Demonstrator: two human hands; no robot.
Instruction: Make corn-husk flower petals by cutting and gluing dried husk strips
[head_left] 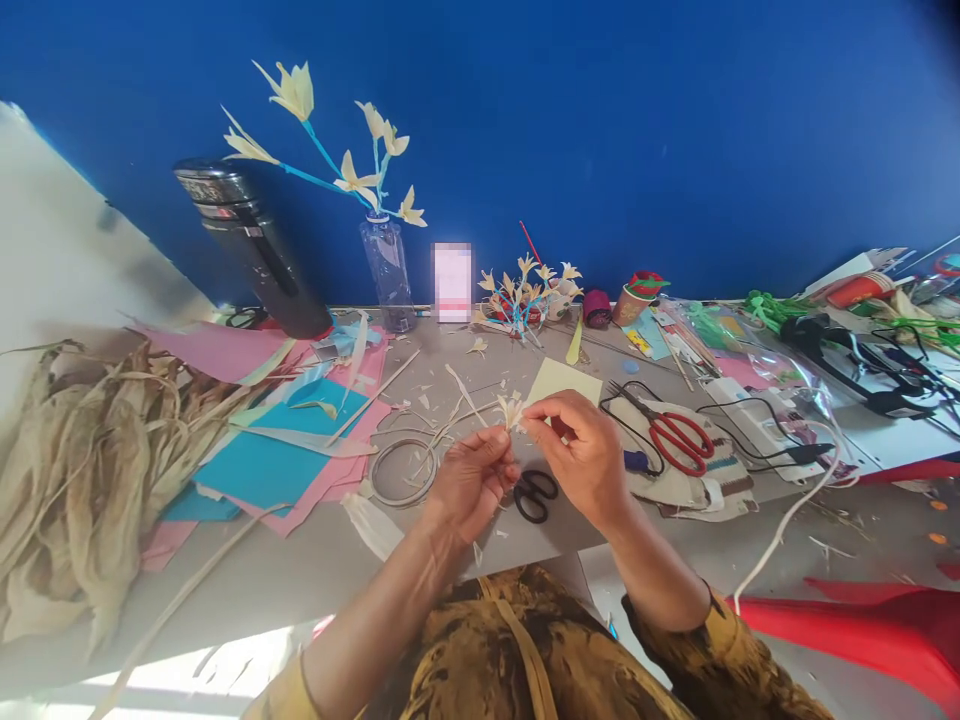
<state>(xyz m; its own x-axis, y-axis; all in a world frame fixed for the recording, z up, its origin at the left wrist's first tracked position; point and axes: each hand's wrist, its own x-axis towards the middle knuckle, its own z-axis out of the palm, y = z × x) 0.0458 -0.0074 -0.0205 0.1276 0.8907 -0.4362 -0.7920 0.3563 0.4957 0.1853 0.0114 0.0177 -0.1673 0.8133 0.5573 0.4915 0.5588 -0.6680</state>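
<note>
A small cream flower (509, 408), its narrow petals spread upward, stands between my hands over the middle of the table. My left hand (474, 478) pinches it at the base, thumb against fingers. From the right, my right hand (576, 438) reaches to the petals with thumb and index finger pressed together at the flower's edge; whether a petal is between them is hard to see. Below and between the hands lie black-handled scissors (535, 496), partly covered. Behind my right hand is a pale yellow paper square (562, 382). A coil of pale wire (403, 472) rests left of my left hand.
Dried husks (82, 480) and blue paper (262, 455) over pink sheets lie left. A black flask (251, 245) and a bottle vase (386, 270) with flowers stand behind. Red-handled scissors (679, 440), a power strip (780, 425) and a white cable (787, 515) are right. Small flowers (529, 290) cluster at the back.
</note>
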